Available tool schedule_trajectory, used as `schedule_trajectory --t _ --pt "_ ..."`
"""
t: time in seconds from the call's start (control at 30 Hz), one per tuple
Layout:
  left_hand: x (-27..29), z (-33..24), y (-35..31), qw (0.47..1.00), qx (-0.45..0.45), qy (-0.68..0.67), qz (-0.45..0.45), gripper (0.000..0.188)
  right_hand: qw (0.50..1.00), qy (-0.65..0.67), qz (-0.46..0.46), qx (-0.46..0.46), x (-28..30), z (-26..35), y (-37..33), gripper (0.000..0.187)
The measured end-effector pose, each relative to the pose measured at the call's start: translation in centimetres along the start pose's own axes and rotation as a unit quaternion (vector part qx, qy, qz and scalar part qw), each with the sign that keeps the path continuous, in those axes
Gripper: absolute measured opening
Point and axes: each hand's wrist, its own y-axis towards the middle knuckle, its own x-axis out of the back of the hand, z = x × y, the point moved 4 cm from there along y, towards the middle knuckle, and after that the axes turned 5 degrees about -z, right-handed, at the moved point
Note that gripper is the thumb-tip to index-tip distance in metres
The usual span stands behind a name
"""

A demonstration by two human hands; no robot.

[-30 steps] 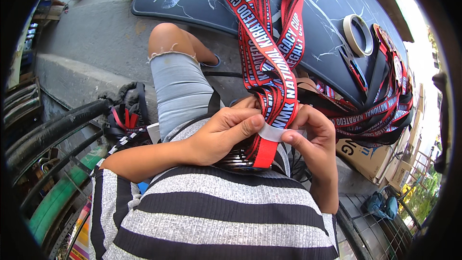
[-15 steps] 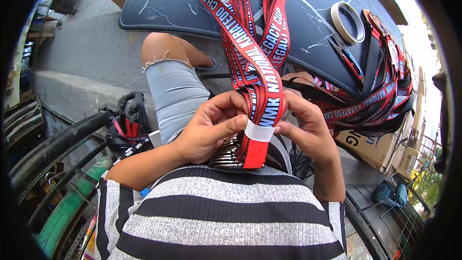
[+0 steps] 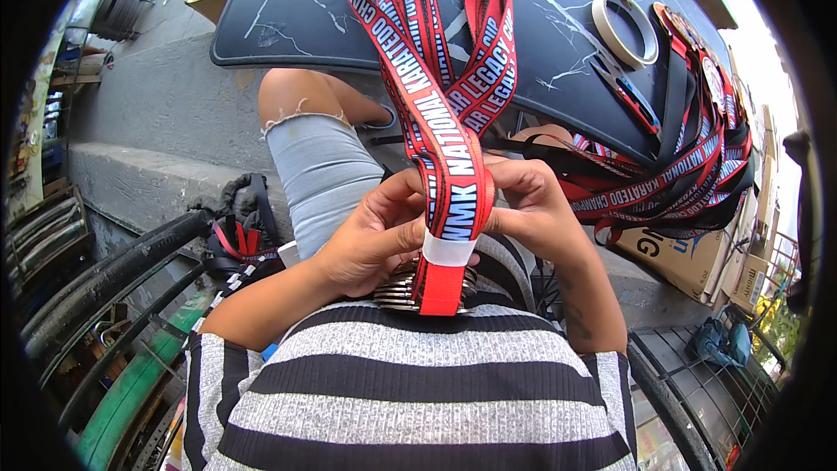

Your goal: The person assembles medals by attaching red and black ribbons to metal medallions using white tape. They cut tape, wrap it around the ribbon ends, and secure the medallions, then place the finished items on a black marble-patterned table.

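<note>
Both hands pinch a red lanyard ribbon (image 3: 449, 183) over the lap: left hand (image 3: 375, 235) fingers pressed on its white tape band (image 3: 447, 250), right hand (image 3: 532, 205) fingers clamped on its right edge. Ribbon runs up over the dark marbled tabletop (image 3: 288, 9). Tape roll (image 3: 624, 28) near tabletop's right edge, lanyard pile (image 3: 689, 166) just beyond.

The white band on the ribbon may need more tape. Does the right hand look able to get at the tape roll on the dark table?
Probably not right now: the right hand is pinching the red ribbon together with the left hand, and the tape roll lies apart, further back on the table. Once it lets go, nothing seems to block the way.
</note>
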Motion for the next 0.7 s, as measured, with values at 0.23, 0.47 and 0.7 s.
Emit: schedule_trajectory --t 0.23,0.47,0.7 --pt "0.2 0.0 0.6 0.997 -0.022 0.065 -0.046 0.055 0.996 0.059 -0.071 -0.008 -0.9 -1.4 -1.0 0.019" --pt "-0.2 0.1 0.7 0.996 -0.060 0.037 -0.062 0.032 0.984 0.122 -0.108 -0.069 -1.7 -1.3 -1.9 0.024" --pt "-0.1 0.4 0.8 0.996 -0.067 0.019 -0.060 0.037 0.975 0.156 -0.134 -0.082 -2.1 -1.3 -2.3 0.031"
